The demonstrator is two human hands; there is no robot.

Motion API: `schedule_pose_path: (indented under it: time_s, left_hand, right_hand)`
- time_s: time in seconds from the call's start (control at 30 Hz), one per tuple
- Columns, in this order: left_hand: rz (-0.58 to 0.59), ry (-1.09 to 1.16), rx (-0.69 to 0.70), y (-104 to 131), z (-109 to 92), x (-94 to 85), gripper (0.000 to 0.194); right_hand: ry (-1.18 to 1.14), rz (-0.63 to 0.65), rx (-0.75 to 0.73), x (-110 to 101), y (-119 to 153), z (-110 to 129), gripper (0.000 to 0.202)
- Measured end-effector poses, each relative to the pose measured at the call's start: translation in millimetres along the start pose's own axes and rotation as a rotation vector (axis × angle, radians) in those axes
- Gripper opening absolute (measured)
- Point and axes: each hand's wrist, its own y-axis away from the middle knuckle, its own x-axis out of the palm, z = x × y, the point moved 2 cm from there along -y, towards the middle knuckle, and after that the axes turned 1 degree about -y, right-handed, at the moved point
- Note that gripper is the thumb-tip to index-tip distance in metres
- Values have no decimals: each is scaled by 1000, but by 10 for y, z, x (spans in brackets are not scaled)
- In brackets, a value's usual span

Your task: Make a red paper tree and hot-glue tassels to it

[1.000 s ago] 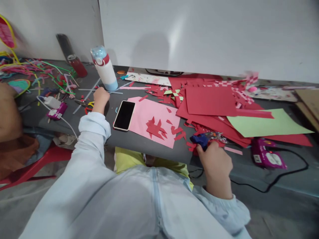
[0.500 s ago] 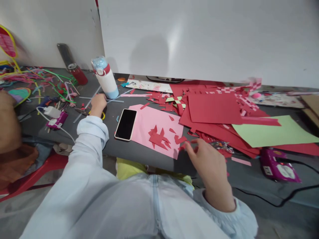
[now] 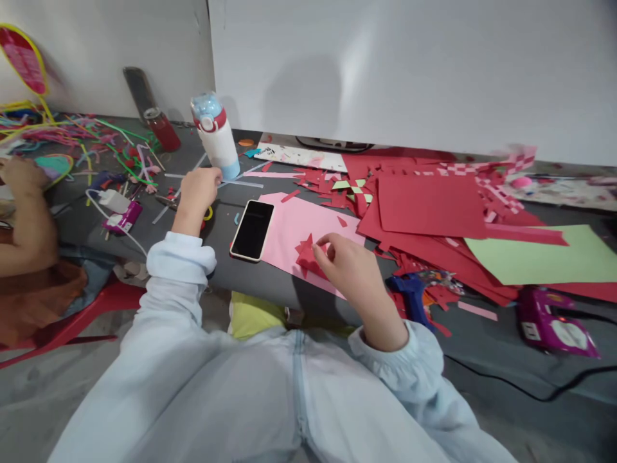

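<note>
My left hand (image 3: 196,196) has its fingers curled at the foot of a white water bottle (image 3: 219,146), beside a translucent stick (image 3: 243,184) like a glue stick. Whether it grips that stick is hidden. Scissors with a yellow handle (image 3: 209,213) lie partly under this hand. My right hand (image 3: 351,267) hovers over a pink paper sheet (image 3: 284,225), thumb and forefinger drawn together. Just beside the fingertips is a jagged red paper cutout (image 3: 304,252); anything pinched is too small to make out. A phone (image 3: 252,230) rests on the sheet's left edge.
Red sheets (image 3: 429,206) and a green sheet (image 3: 544,254) lie to the right among scraps. A blue glue gun (image 3: 413,296) and a purple power box (image 3: 554,321) are near the front edge. Another person's arm (image 3: 33,225) is at far left, by tangled pipe cleaners.
My right hand has moved left, from the sheet's right edge to over the red cutout, its fingers drawing together. The glue gun has come into sight. My left hand has shifted toward the stick.
</note>
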Motion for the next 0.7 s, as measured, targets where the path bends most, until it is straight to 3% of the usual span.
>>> schedule_pose_path:
  time_s: [0.2, 0.37, 0.53, 0.7]
  left_hand:
    - [-102, -60, 107, 500, -325, -397, 34]
    - [-219, -21, 268, 909, -509, -504, 35]
    - [-285, 93, 384, 1217, -606, -479, 40]
    - [-305, 120, 382, 1399, -619, -492, 46]
  right_hand:
    - [-216, -123, -51, -186, -114, 181, 18]
    - [-435, -162, -163, -321, -211, 295, 21]
    - [-631, 92, -218, -241, -257, 387, 29]
    - [-778, 258, -227, -140, -207, 455, 29]
